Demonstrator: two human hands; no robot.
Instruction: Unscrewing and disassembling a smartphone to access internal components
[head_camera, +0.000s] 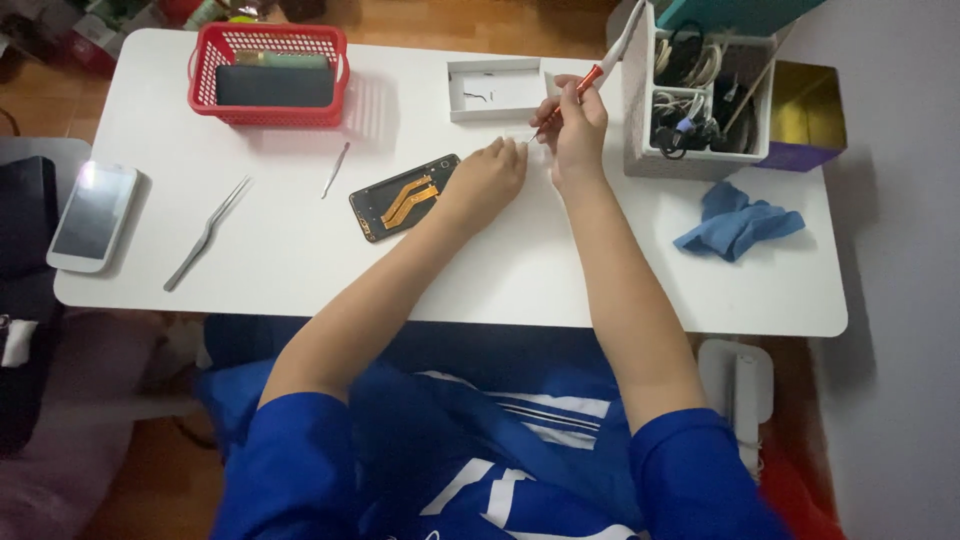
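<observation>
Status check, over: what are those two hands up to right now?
Right hand grips orange screwdriver, tip down. Left hand rests fisted beside opened phone back. Tweezers lie clear, far left.

A slim orange-handled screwdriver (572, 100) stands tilted, tip down on the white table (300, 250), near an opened phone frame (403, 197).

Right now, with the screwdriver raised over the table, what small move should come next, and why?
Probably lower the tip of the orange-handled screwdriver to the table: the right hand grips it tilted, point by the left hand, whose fingers seem to pinch something tiny.
</observation>
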